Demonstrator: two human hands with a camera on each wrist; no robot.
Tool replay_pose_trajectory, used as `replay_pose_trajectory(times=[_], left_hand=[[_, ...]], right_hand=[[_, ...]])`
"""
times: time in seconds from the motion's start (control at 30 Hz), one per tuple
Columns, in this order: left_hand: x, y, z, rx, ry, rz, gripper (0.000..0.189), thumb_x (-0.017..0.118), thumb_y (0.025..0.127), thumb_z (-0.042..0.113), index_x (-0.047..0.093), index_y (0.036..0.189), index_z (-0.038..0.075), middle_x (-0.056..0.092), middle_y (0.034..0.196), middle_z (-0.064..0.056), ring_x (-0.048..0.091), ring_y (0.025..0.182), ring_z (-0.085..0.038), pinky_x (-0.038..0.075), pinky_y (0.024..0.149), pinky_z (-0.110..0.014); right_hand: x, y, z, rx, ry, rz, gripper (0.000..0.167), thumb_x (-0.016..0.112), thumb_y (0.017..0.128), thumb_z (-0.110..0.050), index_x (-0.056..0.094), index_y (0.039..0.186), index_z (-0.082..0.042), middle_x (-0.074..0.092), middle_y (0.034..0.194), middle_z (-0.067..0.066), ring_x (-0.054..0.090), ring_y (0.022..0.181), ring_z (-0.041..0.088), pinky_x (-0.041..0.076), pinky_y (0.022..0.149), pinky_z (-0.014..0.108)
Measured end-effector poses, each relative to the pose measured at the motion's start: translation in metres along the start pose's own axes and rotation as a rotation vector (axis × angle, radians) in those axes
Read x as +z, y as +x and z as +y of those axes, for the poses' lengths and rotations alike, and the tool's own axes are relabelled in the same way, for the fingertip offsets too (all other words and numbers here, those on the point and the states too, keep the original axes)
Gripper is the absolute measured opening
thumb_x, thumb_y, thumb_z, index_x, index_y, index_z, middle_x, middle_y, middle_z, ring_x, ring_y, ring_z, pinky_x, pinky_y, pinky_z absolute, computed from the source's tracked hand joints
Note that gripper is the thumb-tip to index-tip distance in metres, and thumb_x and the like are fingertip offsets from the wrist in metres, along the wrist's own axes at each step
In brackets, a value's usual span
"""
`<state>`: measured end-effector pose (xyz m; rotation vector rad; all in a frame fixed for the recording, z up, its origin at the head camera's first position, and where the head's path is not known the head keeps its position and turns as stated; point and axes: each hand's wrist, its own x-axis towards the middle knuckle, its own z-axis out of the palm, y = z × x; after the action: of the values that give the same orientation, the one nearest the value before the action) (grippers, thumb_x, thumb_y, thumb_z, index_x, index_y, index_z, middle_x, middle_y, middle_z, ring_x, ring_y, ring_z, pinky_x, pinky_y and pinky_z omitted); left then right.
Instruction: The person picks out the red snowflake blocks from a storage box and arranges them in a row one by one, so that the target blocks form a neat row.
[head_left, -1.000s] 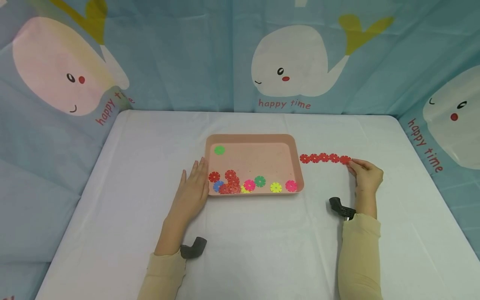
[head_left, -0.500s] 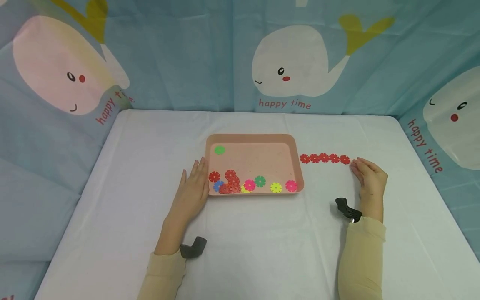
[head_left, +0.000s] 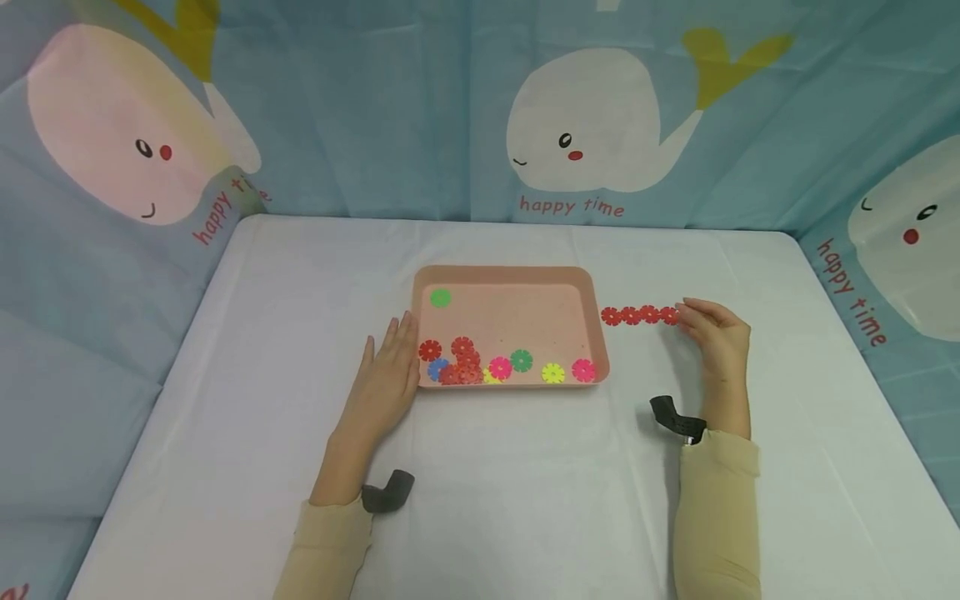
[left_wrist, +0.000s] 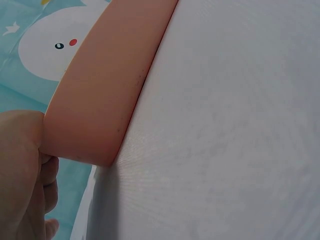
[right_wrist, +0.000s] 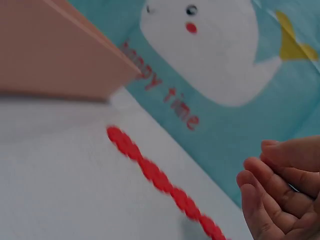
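Observation:
My left hand (head_left: pixel 382 379) lies with straight fingers along the left wall of a pink tray (head_left: pixel 525 312). In the left wrist view that hand (left_wrist: pixel 20 165) touches the corner of the tray wall (left_wrist: pixel 100 85). A row of red snowflake-shaped plastic discs (head_left: pixel 631 315) runs on the table right of the tray. Over its right end hovers my right hand (head_left: pixel 722 346), hiding the last disc in the head view. The right wrist view shows this hand (right_wrist: pixel 285 195) with loosely bent fingers, nothing between them, above the red row (right_wrist: pixel 155 176).
Inside the tray, a heap of red discs (head_left: pixel 467 362) sits at the front left. Near it are pink (head_left: pixel 500 367), green (head_left: pixel 521 360) and yellow (head_left: pixel 553 372) discs. One light green disc (head_left: pixel 440 297) is at the back left. A blue whale-print cloth (head_left: pixel 420 108) hangs behind the white table (head_left: pixel 510 467).
My right hand lets go of the row's right-end disc, draws back a little to the right, then moves left and up over that end. The left hand stays at the tray.

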<state>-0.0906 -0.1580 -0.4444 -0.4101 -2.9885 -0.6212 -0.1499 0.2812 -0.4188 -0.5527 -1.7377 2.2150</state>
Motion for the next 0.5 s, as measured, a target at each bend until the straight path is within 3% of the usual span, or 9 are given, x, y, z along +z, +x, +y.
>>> replay_pose_trajectory(times=[0.13, 0.33, 0.4, 0.5], left_hand=[[0.000, 0.000, -0.001, 0.001, -0.008, 0.005, 0.060, 0.041, 0.098, 0.019, 0.016, 0.150, 0.002, 0.018, 0.155, -0.009, 0.012, 0.143, -0.026, 0.009, 0.112, -0.055], [0.001, 0.001, 0.000, 0.011, -0.006, 0.004, 0.060, 0.041, 0.098, 0.020, 0.016, 0.150, 0.002, 0.017, 0.155, -0.009, 0.012, 0.143, -0.026, 0.009, 0.112, -0.056], [0.001, 0.001, 0.000, 0.015, -0.003, 0.012, 0.060, 0.041, 0.098, 0.020, 0.017, 0.150, 0.002, 0.019, 0.155, -0.010, 0.014, 0.143, -0.027, 0.011, 0.111, -0.057], [0.000, 0.000, -0.001, 0.017, 0.000, 0.021, 0.060, 0.042, 0.097, 0.020, 0.019, 0.150, 0.001, 0.020, 0.155, -0.011, 0.015, 0.142, -0.028, 0.012, 0.110, -0.058]], right_hand=[[0.022, -0.009, -0.002, -0.037, -0.101, -0.096, 0.015, 0.070, 0.082, 0.000, 0.070, 0.096, 0.004, 0.071, 0.084, 0.001, 0.067, 0.078, 0.014, 0.053, 0.072, 0.018], [0.053, -0.026, -0.002, -0.095, -0.433, -0.241, 0.033, 0.069, 0.086, -0.017, 0.065, 0.110, 0.005, 0.068, 0.084, -0.010, 0.063, 0.082, 0.011, 0.049, 0.077, 0.016], [0.064, -0.032, -0.001, -0.123, -0.510, -0.311, 0.035, 0.068, 0.088, -0.019, 0.064, 0.112, 0.006, 0.068, 0.087, -0.009, 0.063, 0.084, 0.010, 0.049, 0.078, 0.017], [0.083, -0.043, 0.002, -0.152, -0.545, -0.431, 0.032, 0.066, 0.089, -0.016, 0.064, 0.112, 0.007, 0.069, 0.094, 0.004, 0.063, 0.085, 0.009, 0.050, 0.079, 0.018]])
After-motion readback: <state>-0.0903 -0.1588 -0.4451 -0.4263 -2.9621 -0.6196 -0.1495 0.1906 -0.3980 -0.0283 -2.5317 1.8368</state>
